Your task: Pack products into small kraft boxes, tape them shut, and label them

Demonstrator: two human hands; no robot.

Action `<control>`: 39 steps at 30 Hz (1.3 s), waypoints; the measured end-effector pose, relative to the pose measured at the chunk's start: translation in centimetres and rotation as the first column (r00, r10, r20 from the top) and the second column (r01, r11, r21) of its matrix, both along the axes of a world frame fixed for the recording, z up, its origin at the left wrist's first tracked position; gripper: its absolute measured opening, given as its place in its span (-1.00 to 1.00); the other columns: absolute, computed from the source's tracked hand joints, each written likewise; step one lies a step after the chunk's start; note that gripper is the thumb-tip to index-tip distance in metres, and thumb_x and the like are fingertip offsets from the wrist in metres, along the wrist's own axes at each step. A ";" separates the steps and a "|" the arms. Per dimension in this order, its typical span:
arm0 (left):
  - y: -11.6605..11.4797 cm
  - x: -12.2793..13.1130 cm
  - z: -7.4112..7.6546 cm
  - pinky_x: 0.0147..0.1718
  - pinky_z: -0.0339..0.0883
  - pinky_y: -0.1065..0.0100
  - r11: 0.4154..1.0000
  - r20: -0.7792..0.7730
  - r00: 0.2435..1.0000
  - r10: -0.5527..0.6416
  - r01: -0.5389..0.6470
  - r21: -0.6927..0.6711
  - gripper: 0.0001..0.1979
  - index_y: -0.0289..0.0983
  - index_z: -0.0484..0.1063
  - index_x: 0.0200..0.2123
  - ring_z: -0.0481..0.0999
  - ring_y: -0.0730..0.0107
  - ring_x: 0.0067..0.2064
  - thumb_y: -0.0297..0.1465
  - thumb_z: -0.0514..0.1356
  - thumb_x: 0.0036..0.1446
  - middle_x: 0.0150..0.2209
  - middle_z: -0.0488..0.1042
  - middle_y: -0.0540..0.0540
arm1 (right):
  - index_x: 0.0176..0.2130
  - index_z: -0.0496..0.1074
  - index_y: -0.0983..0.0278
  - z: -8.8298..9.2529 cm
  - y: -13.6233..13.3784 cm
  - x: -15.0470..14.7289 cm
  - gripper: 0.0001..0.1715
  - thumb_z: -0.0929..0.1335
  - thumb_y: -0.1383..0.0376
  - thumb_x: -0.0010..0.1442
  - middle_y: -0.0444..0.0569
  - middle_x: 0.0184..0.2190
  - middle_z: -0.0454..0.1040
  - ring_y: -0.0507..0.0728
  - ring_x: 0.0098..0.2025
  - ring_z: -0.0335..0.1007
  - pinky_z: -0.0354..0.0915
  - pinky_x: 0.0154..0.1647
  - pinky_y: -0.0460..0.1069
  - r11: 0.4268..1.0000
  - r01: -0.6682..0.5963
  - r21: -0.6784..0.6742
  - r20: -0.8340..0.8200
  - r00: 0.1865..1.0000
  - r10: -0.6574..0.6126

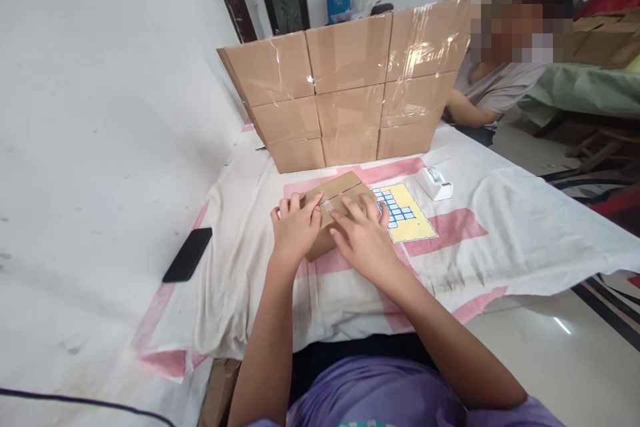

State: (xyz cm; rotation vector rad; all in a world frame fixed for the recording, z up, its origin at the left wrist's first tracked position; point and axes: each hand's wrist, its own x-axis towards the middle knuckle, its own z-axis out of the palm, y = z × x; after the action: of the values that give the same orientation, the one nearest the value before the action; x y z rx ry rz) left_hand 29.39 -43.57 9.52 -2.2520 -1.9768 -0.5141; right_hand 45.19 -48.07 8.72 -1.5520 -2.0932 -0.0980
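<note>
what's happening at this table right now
A person has both bare hands on a small box: the left hand and right hand rest on the box, near what looks like clear tape on its top. A yellow sheet and a white dispenser lie to the right, a phone to the left. Taped cartons stand behind.

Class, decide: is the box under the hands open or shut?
Shut: the box has top flaps meeting at a seam, with clear tape at one end.
</note>
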 end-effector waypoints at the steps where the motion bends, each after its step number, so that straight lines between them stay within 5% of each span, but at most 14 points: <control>1: 0.0 0.0 0.1 0.14 0.16 -0.09 1.000 0.005 1.000 -0.002 0.002 -0.011 -0.52 0.12 0.33 0.27 0.31 0.03 0.16 -0.26 -0.11 0.38 0.22 0.35 -0.12 | 0.24 0.44 0.15 0.2 0.4 -0.2 -0.49 0.24 0.10 0.41 0.00 0.40 0.20 0.48 0.38 -0.05 -0.18 0.34 0.46 1.000 0.002 -0.004 -0.008 1.000 -0.002; 6: 0.0 -0.2 0.2 0.13 0.18 -0.08 1.000 0.028 1.000 -0.011 0.012 -0.022 -0.53 0.13 0.32 0.27 0.31 0.02 0.16 -0.26 -0.10 0.38 0.23 0.35 -0.11 | 0.22 0.46 0.10 0.1 1.3 -0.1 -0.51 0.24 0.08 0.41 -0.04 0.42 0.16 0.49 0.39 -0.06 -0.19 0.35 0.47 1.000 -0.015 -0.021 0.001 1.000 0.015; 13: -0.2 -0.1 0.5 0.22 0.10 -0.09 0.995 0.051 0.993 -0.102 0.102 0.002 -0.57 0.12 0.40 0.20 0.34 0.12 0.20 -0.25 -0.07 0.39 0.21 0.40 -0.07 | 0.30 0.37 0.03 -1.0 -2.7 1.6 -0.48 0.25 0.15 0.40 -0.05 0.42 0.17 0.48 0.40 -0.07 -0.25 0.36 0.47 0.999 -0.010 -0.041 0.009 1.000 0.011; 17: -0.1 -0.3 0.8 0.30 -0.01 -0.10 0.996 0.134 0.987 -0.091 0.089 0.023 -0.62 0.04 0.45 0.12 0.41 0.20 0.19 -0.20 -0.07 0.40 0.19 0.47 -0.01 | 0.15 0.50 0.03 -2.0 -4.3 2.6 -0.57 0.28 0.19 0.36 -0.10 0.43 0.13 0.44 0.43 -0.13 -0.21 0.37 0.43 0.997 -0.069 -0.025 -0.085 0.994 0.067; 20: -0.8 -0.7 0.3 0.35 -0.06 -0.07 0.987 0.089 0.989 -0.120 0.109 0.115 -0.62 -0.03 0.43 0.13 0.36 0.15 0.27 -0.11 0.07 0.34 0.24 0.43 -0.04 | 0.07 0.53 0.08 -3.3 -3.9 5.2 -0.62 0.29 0.23 0.32 -0.05 0.38 0.22 0.39 0.38 0.02 -0.04 0.32 0.36 1.000 -0.005 -0.005 -0.214 0.977 0.004; 26: -1.6 -1.7 -1.3 0.27 0.20 0.05 0.973 -0.084 0.977 -0.198 0.206 0.102 -0.23 -0.10 0.18 0.36 0.20 -0.01 0.40 0.00 0.26 0.15 0.39 0.24 -0.11 | 0.00 0.49 0.25 -5.1 1.7 13.8 -0.63 0.29 0.19 0.27 0.17 0.12 0.43 0.33 0.19 0.32 0.21 0.21 0.25 0.974 0.226 0.017 -0.491 0.850 -0.189; 32: 2.0 -3.6 -0.5 0.29 0.23 0.10 0.963 -0.078 0.961 -0.264 0.267 0.042 -0.25 -0.09 0.19 0.34 0.27 0.06 0.37 -0.02 0.28 0.16 0.37 0.29 -0.09 | 0.07 0.44 0.31 -5.4 10.5 19.4 -0.49 0.34 0.13 0.19 0.23 0.12 0.45 0.37 0.03 0.46 0.35 -0.01 0.22 0.870 0.222 -0.440 -0.509 0.736 -0.446; 35: 2.5 -3.3 -0.3 0.34 0.11 -0.08 0.963 -0.134 0.964 -0.230 0.245 0.113 -0.24 -0.07 0.14 0.37 0.22 -0.04 0.40 -0.08 0.30 0.17 0.37 0.29 -0.14 | 0.05 0.45 0.30 -5.8 13.5 20.3 -0.52 0.35 0.14 0.18 0.23 0.10 0.47 0.36 0.01 0.47 0.34 0.00 0.22 0.850 0.180 -0.495 -0.525 0.718 -0.458; 37: 1.6 -1.4 -0.7 0.36 0.01 -0.21 0.909 -0.157 0.955 -0.252 0.289 0.300 -0.20 -0.07 0.11 0.38 0.13 -0.11 0.43 -0.18 0.35 0.14 0.38 0.25 -0.18 | 0.01 0.45 0.29 -6.0 14.1 20.4 -0.57 0.34 0.15 0.19 0.19 0.07 0.49 0.33 0.01 0.47 0.34 0.02 0.21 0.872 0.165 -0.460 -0.586 0.682 -0.438; 39: 0.4 2.0 -1.9 0.36 0.08 -0.11 0.728 -0.162 0.884 -0.438 0.455 0.513 -0.23 -0.05 0.20 0.33 0.16 0.00 0.43 -0.34 0.39 0.08 0.39 0.25 -0.14 | -0.01 0.45 0.28 -6.0 13.7 20.2 -0.60 0.33 0.16 0.20 0.15 0.04 0.52 0.30 0.01 0.47 0.34 0.05 0.20 0.891 0.149 -0.429 -0.656 0.626 -0.420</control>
State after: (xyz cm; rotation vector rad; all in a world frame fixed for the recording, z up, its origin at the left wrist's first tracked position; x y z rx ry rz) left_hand 31.36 -43.20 7.66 -2.2974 -1.0433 -0.9384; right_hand 65.41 -34.34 2.68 -1.7180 -1.2258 0.7119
